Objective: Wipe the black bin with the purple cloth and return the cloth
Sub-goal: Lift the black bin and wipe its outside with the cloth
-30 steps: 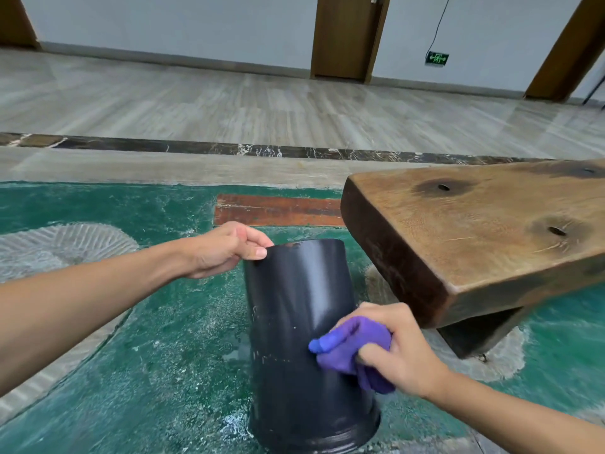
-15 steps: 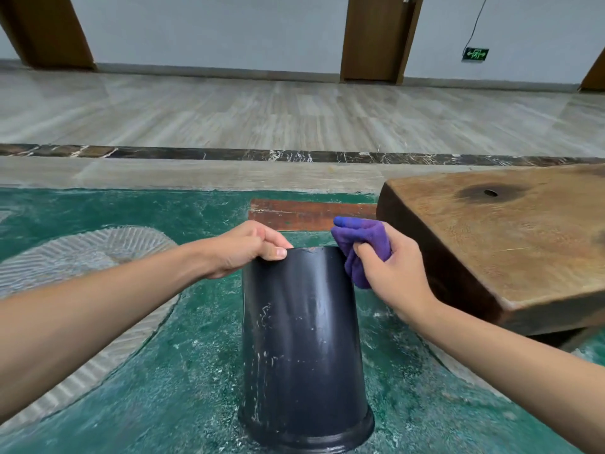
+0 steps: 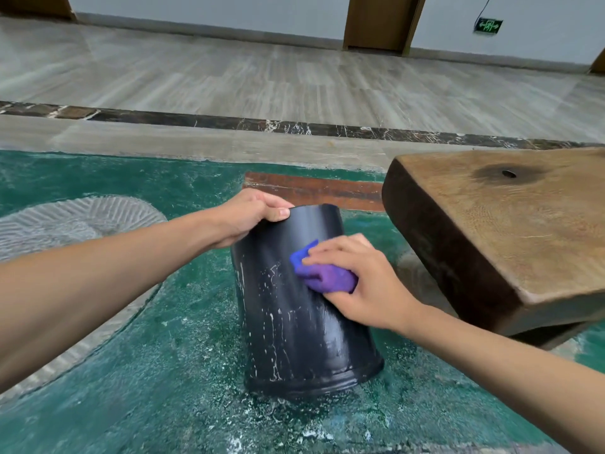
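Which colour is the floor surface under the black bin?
Green, speckled with white, seen in the head view under the black bin.

Mostly covered by the right hand [image 3: 363, 283]: purple cloth [image 3: 322, 276]. Hidden: far side of black bin [image 3: 294, 316] (mouth too). Cut off at right edge: wooden slab [image 3: 510, 231]. Unreadably small: green sign [image 3: 487, 26].

Legible text: none. One sign only: a small green sign [image 3: 487, 26] on the far wall, upper right, low down beside the brown door frame [image 3: 379, 22]. It carries pale markings, too small and blurred to make out. The black bin [image 3: 294, 322] bears white streaks and specks, no lettering or label.
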